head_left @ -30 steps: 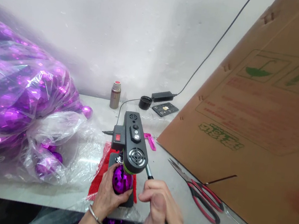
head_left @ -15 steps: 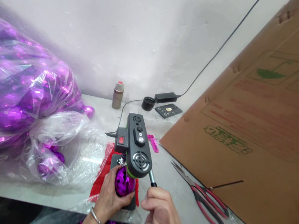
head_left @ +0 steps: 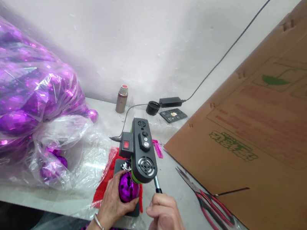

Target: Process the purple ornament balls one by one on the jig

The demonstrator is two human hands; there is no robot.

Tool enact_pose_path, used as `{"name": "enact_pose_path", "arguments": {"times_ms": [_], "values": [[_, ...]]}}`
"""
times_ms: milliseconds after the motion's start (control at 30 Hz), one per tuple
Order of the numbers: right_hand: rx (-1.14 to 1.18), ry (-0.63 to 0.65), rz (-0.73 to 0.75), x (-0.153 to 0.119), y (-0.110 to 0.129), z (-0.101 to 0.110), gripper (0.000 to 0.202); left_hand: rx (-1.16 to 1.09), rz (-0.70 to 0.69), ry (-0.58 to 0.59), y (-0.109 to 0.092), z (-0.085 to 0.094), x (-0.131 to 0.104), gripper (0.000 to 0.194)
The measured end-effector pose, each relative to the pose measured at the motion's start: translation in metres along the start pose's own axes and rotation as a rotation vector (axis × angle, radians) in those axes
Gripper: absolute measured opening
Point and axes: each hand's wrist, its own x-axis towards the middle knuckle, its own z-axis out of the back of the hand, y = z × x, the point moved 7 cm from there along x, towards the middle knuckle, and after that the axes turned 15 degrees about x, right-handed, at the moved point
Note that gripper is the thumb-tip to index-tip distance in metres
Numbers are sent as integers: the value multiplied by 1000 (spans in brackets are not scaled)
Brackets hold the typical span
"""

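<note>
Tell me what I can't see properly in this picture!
All in the head view:
Ball: upper part hidden behind the machine.
Lever: middle hidden by the right hand, end cut off by the bottom edge.
Bag: cut off by the left edge.
Box: red print too blurred.

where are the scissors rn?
In the head view, the scissors lie on the table, right of the right hand, alongside the cardboard box's lower edge.

Shiny purple ball (head_left: 128, 189), below black machine (head_left: 143, 153)
</note>
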Motion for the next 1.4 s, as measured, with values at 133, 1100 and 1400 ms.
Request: {"name": "enact_pose_path", "arguments": {"times_ms": [133,1100,1400], "values": [[6,3,21,-1,0,1,37,-5,19,8,-1,1,1,73],[50,-191,-4,0,4,-3,40,-18,5,-2,2,-7,0,74],[57,-142,-38,-8,-5,2,39,1,-31,-32,2,-11,1,74]]}}
